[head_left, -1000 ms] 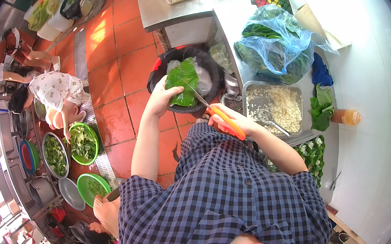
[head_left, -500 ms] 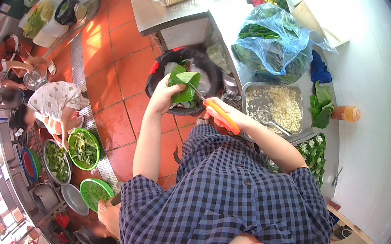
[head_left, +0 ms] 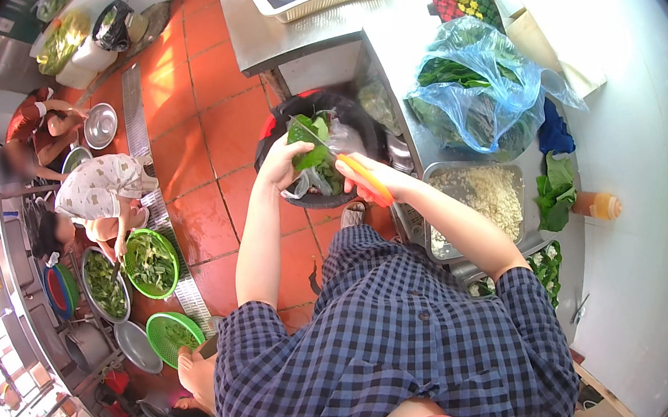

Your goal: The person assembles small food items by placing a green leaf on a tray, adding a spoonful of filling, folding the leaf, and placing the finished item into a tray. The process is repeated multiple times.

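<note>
My left hand (head_left: pixel 282 163) pinches a green leaf (head_left: pixel 306 133) above a black-lined bin (head_left: pixel 275 132). Closed around the orange handles of a pair of scissors (head_left: pixel 365 179), my right hand (head_left: pixel 385 179) is just right of the leaf. The blades point up and left and reach the leaf; whether they are apart or together is hard to make out. Inside the bin lie clear plastic and bits of green leaf. Right of my right forearm, a metal tray (head_left: pixel 521 185) holds chopped pale food, partly hidden by that arm.
A blue plastic bag (head_left: pixel 498 117) of leaves sits on the counter, with loose leaves (head_left: pixel 555 191) and an orange-brown bottle (head_left: pixel 598 205) nearby. At left, co-workers crouch by green baskets (head_left: pixel 176 269) and metal bowls (head_left: pixel 100 125) of greens. A steel table corner (head_left: pixel 249 60) juts out ahead.
The leaf is lower and shows less of its surface, with the scissors still at it. My view has shifted slightly. At far left, a co-worker's metal bowl is now farther right.
</note>
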A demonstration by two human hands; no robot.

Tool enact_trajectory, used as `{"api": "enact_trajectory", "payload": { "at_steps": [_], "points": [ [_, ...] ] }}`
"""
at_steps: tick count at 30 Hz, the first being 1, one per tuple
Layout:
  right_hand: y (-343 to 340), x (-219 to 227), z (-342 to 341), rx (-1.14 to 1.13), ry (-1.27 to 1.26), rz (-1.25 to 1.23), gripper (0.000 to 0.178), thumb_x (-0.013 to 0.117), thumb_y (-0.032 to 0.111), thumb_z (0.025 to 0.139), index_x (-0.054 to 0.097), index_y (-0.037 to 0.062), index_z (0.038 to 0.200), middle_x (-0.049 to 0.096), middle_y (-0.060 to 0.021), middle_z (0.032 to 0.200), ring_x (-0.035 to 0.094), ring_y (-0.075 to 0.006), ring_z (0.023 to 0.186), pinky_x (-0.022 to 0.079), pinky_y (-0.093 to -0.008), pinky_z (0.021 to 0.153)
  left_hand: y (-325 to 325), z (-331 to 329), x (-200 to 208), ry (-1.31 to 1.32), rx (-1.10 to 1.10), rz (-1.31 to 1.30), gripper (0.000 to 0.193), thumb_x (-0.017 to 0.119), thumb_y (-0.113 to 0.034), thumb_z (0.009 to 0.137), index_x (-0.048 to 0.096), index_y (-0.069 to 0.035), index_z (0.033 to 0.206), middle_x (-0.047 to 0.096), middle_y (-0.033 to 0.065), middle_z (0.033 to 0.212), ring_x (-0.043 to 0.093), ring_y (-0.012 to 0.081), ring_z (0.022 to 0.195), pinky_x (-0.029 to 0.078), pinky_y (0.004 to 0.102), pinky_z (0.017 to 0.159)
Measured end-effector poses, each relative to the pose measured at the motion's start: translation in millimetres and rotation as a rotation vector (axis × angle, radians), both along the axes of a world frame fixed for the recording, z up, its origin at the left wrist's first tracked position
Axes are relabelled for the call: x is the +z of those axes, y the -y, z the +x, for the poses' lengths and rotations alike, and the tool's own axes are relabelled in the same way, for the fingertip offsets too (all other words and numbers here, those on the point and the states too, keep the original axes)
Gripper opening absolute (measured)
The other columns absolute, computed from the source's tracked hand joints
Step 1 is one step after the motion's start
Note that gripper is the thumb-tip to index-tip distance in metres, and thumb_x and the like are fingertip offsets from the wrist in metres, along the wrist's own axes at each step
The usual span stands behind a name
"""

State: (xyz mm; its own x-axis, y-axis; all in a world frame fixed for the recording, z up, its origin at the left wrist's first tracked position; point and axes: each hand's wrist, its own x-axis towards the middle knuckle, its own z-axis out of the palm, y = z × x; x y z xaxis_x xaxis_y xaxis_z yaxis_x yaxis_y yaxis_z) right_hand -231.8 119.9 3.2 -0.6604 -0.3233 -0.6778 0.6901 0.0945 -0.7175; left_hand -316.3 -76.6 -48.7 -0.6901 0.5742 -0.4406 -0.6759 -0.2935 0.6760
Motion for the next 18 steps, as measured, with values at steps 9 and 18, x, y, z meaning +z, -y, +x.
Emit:
{"api": "enact_trajectory", "payload": {
  "at_steps": [9,18],
  "points": [
    [-30,-15,-40,0.020,-0.065,0.155,0.050,0.064,0.050,0.078,0.051,0.0055,0.099,0.051,-0.0017,0.066,0.049,-0.0078,0.053,0.043,-0.0217,0.050,7,-23,-114,0.053,0.186,-0.118,0.021,0.057,-0.004,0.080,0.054,-0.006,0.101,0.061,0.0061,0.098,0.058,0.0185,0.091,0.047,0.0352,0.081],
    [-180,103,122,-1.105,-0.709,0.185,0.045,0.062,0.009,0.079,0.048,0.0062,0.122,0.054,-0.0014,0.086,0.050,-0.0062,0.070,0.040,-0.0162,0.057,-5,-2,-78,0.086,0.382,-0.016,0.015,0.051,-0.004,0.084,0.052,-0.007,0.098,0.061,0.0053,0.094,0.060,0.0188,0.086,0.048,0.0352,0.076]
  ]
}}
